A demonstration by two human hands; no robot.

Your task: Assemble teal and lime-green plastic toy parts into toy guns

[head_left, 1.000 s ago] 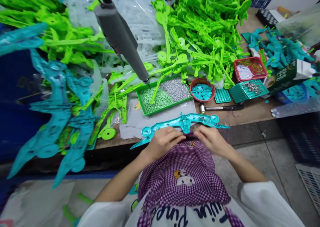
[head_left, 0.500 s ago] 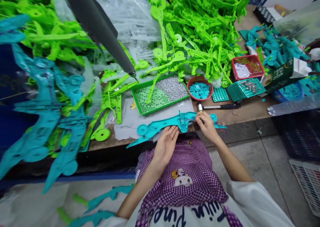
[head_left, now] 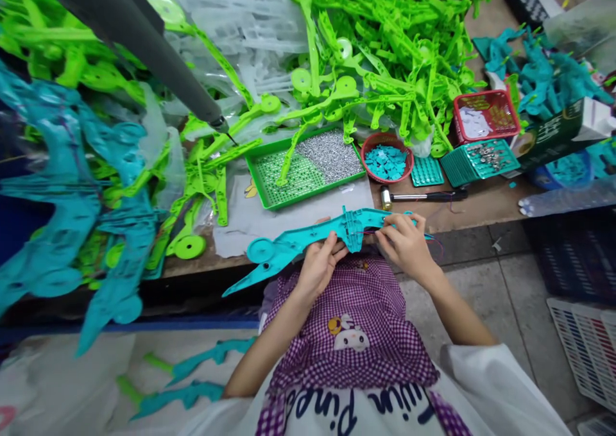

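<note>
A long turquoise plastic shell (head_left: 305,238), with ribs inside and a round disc near its left end, is held at the table's front edge. My left hand (head_left: 318,266) grips its lower edge left of the ribbed middle, thumb on top and fingers underneath. Over the right part of the shell, my right hand (head_left: 407,246) is closed with bent fingers on it, hiding that stretch. A thin dark red wire (head_left: 369,232) runs by these fingertips, and loose wire ends hang past the shell's right end. Whether the fingertips pinch the wire, I cannot tell.
Behind the shell are a green tray of small metal pieces (head_left: 269,195), a red bowl of turquoise bits (head_left: 367,174) and a hammer (head_left: 418,196). An electric screwdriver (head_left: 183,83) hangs at upper left. Green parts (head_left: 385,45) pile behind; more turquoise shells (head_left: 120,231) lie left.
My left hand has gone from lying with fingers along the shell's edge to gripping it, thumb on top. My right fingers have shifted on the shell's right part. The view has moved slightly.
</note>
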